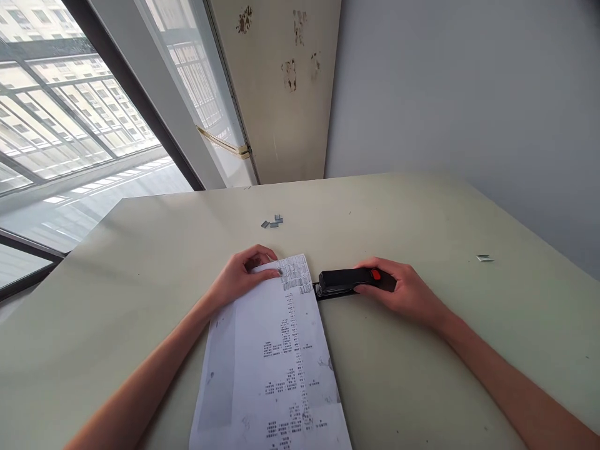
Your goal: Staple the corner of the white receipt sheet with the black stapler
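Observation:
Printed sheets of paper (272,362) lie lengthwise toward me on the table, their lower end cut off by the frame. My left hand (244,275) grips their far left corner, thumb on top and the other fingers partly hidden behind the edge. A black stapler (344,281) with a red spot near its rear points left, its front end at the right edge of the papers. Whether the paper sits between its jaws I cannot tell. Around the stapler's rear half, my right hand (398,287) is closed, thumb on the near side and fingers over the far side.
Several small strips of staples (273,222) lie beyond the papers on the pale table (398,219). Another small pale piece (484,257) rests far right. A grey wall (459,94), a stained panel (285,94) and a window (70,94) stand behind the table.

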Action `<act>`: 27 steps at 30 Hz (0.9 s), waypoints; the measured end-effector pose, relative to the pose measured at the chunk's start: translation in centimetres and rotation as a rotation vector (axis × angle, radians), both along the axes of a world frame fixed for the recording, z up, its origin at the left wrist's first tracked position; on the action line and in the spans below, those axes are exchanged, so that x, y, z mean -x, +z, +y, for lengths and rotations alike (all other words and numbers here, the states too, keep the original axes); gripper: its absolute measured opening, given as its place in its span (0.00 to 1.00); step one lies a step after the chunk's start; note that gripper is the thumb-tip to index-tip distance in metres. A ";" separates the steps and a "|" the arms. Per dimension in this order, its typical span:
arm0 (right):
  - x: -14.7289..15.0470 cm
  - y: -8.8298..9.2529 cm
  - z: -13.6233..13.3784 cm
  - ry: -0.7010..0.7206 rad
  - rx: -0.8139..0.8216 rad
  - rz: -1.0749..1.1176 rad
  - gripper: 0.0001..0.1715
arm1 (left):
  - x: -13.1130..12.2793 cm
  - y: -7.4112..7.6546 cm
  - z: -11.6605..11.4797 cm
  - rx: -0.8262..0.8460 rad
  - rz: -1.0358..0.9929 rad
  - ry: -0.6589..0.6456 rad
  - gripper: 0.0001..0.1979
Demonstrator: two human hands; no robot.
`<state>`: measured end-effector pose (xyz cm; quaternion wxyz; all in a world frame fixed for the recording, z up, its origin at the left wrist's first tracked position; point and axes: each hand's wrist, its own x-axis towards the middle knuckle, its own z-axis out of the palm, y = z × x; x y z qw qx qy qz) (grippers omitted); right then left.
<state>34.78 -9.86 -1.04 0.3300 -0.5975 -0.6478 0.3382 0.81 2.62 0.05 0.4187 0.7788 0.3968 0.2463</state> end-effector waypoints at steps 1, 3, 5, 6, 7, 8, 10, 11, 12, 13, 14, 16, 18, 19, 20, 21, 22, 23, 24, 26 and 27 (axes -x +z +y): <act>0.1 0.0 0.0 0.000 -0.001 0.001 0.19 | -0.2 -0.1 0.0 0.007 0.002 -0.010 0.18; 0.1 0.1 0.0 -0.001 -0.004 0.002 0.19 | -0.6 -0.2 0.0 0.017 0.011 -0.034 0.18; 0.2 0.1 -0.1 0.001 -0.007 0.000 0.19 | -1.1 -0.2 -0.1 0.004 0.029 -0.043 0.17; 0.2 0.1 -0.1 0.002 -0.009 -0.003 0.19 | -1.3 -0.2 -0.1 -0.014 0.043 -0.042 0.17; 0.2 0.1 -0.1 0.004 -0.011 -0.006 0.19 | -1.6 -0.2 -0.1 -0.037 0.061 -0.042 0.17; 0.2 0.2 -0.1 0.005 -0.014 -0.008 0.19 | -1.7 -0.1 -0.1 -0.063 0.080 -0.043 0.17; 0.2 0.1 -0.1 0.004 -0.014 -0.013 0.20 | -1.9 -0.1 -0.2 -0.105 0.112 -0.048 0.16; 0.2 0.1 -0.1 0.003 -0.011 -0.016 0.20 | -2.0 0.0 -0.2 -0.113 0.122 -0.050 0.16; 0.1 0.0 -0.1 0.004 -0.007 -0.018 0.20 | -2.0 0.0 -0.3 -0.115 0.127 -0.050 0.15; 0.1 0.0 -0.1 0.004 -0.004 -0.018 0.20 | -1.9 0.0 -0.3 -0.112 0.130 -0.047 0.15; 0.0 -0.1 -0.1 0.005 -0.002 -0.016 0.20 | -1.9 0.0 -0.3 -0.109 0.130 -0.043 0.15; -0.2 -0.3 -0.1 0.006 0.000 -0.012 0.20 | -2.0 0.0 -0.3 -0.103 0.133 -0.046 0.15; -0.4 -0.5 -0.1 0.003 0.001 -0.015 0.20 | -2.1 0.0 -0.2 -0.102 0.141 -0.058 0.14; -0.5 -0.6 0.0 0.001 0.001 -0.017 0.21 | -2.2 0.0 -0.2 -0.105 0.147 -0.066 0.14; -0.6 -0.6 0.0 0.000 -0.002 -0.017 0.21 | -2.3 0.0 -0.1 -0.113 0.153 -0.072 0.14; -0.7 -0.6 0.0 -0.001 -0.008 -0.015 0.22 | -2.3 0.0 -0.1 -0.127 0.159 -0.076 0.13; -0.7 -0.6 0.0 0.002 -0.013 -0.011 0.22 | -2.3 0.1 0.0 -0.142 0.166 -0.086 0.13; -0.7 -0.5 0.0 0.006 -0.017 -0.006 0.22 | -2.2 0.2 0.0 -0.154 0.173 -0.101 0.12; -0.7 -0.4 0.0 0.007 -0.018 -0.001 0.22 | -2.1 0.2 0.0 -0.161 0.179 -0.118 0.11; -0.6 -0.1 -0.1 0.003 -0.016 0.002 0.21 | -2.0 0.4 0.0 -0.168 0.183 -0.155 0.10; -0.6 0.0 -0.1 0.000 -0.014 0.004 0.20 | -1.9 0.4 0.0 -0.174 0.180 -0.168 0.10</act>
